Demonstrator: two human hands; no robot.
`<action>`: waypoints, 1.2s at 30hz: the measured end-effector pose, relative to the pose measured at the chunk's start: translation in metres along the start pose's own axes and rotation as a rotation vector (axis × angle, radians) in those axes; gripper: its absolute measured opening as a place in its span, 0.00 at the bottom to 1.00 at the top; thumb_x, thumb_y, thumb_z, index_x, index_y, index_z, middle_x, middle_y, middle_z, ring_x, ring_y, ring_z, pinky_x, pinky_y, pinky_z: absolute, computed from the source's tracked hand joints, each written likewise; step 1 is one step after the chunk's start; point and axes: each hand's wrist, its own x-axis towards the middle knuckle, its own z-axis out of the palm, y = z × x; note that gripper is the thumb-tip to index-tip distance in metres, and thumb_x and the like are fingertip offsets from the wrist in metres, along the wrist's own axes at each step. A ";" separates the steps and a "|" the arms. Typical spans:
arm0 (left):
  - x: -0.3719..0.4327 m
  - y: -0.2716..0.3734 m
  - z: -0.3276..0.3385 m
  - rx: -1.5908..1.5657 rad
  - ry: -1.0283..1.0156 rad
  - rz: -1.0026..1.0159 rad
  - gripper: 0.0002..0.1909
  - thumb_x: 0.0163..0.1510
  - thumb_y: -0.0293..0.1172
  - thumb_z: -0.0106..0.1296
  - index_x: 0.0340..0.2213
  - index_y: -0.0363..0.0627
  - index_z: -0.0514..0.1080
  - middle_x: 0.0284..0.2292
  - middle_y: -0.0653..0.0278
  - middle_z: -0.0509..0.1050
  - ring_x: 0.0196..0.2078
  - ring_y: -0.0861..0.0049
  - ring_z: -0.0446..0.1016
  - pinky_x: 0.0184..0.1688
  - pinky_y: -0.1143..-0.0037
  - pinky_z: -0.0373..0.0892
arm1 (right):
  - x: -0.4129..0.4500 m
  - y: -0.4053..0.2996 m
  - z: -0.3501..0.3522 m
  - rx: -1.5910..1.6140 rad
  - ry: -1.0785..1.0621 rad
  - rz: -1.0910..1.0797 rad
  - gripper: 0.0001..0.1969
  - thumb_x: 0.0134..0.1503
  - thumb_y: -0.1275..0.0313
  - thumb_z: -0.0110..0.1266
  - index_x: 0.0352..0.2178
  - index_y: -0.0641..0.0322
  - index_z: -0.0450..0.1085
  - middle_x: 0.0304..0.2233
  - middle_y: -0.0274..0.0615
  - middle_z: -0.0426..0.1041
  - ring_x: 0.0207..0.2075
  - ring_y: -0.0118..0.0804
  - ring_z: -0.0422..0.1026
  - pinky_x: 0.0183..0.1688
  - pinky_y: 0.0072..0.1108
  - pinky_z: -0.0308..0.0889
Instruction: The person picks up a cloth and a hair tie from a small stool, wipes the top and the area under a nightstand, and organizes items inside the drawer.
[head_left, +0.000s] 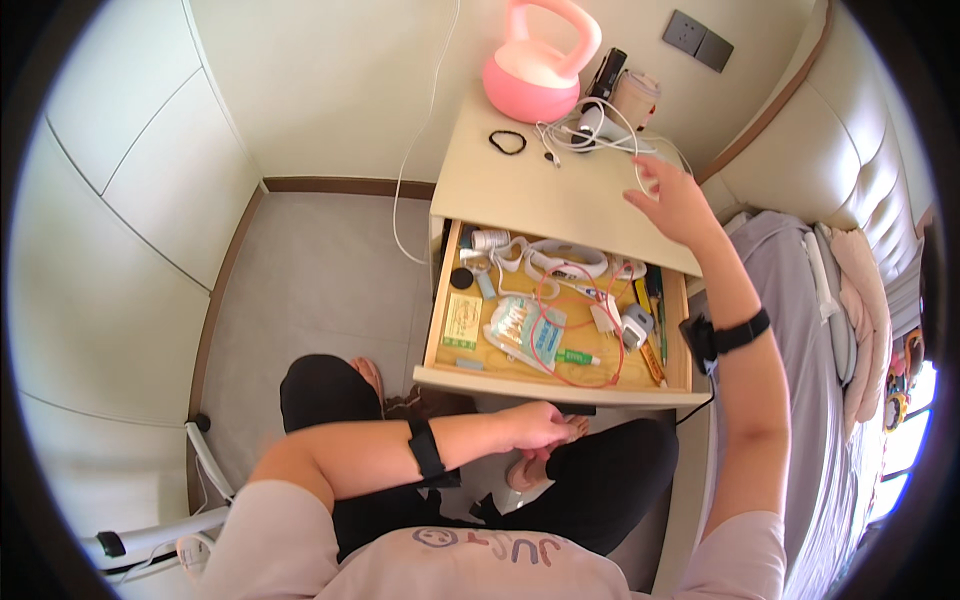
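Note:
My right hand (664, 199) hangs over the right part of a cream nightstand's top (517, 184), fingers apart, beside a loop of white cable (574, 142); whether the fingertips touch the cable is unclear. Below the front of the pulled-out drawer (540, 388) is my left hand (536, 427), its fingers curled and partly hidden, so any grip is not visible. Inside the drawer lie a pink cable (534, 337), a white neck massager (574, 255), a plastic packet (529, 330), a green tube (577, 358), a grey-and-white clip device (636, 325) and an orange utility knife (652, 364).
A pink kettlebell (532, 82), a black flashlight (606, 73), a lidded cup (636, 97) and a black band (508, 142) stand or lie on the nightstand. A bed (780, 315) borders it at right. A white metal frame (161, 531) is at lower left.

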 end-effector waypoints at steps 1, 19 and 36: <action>0.000 0.005 0.002 0.043 0.023 -0.007 0.23 0.56 0.48 0.49 0.40 0.39 0.71 0.33 0.60 0.76 0.29 0.76 0.75 0.30 0.76 0.69 | 0.015 0.005 0.005 -0.210 0.086 -0.116 0.41 0.45 0.70 0.62 0.60 0.48 0.51 0.56 0.48 0.60 0.53 0.46 0.65 0.53 0.34 0.63; -0.018 0.018 -0.017 0.386 0.019 0.412 0.22 0.55 0.44 0.52 0.41 0.35 0.69 0.29 0.55 0.76 0.32 0.65 0.75 0.35 0.71 0.69 | 0.129 0.050 0.054 -0.405 0.014 -0.137 0.14 0.54 0.72 0.46 0.44 0.52 0.65 0.35 0.47 0.74 0.39 0.51 0.72 0.39 0.38 0.68; -0.021 0.017 -0.014 0.388 0.106 0.459 0.18 0.55 0.40 0.52 0.39 0.36 0.70 0.30 0.56 0.77 0.33 0.65 0.76 0.36 0.71 0.69 | 0.103 0.103 0.076 -0.401 -0.119 -0.129 0.32 0.43 0.74 0.58 0.53 0.47 0.61 0.48 0.43 0.68 0.51 0.45 0.65 0.54 0.30 0.62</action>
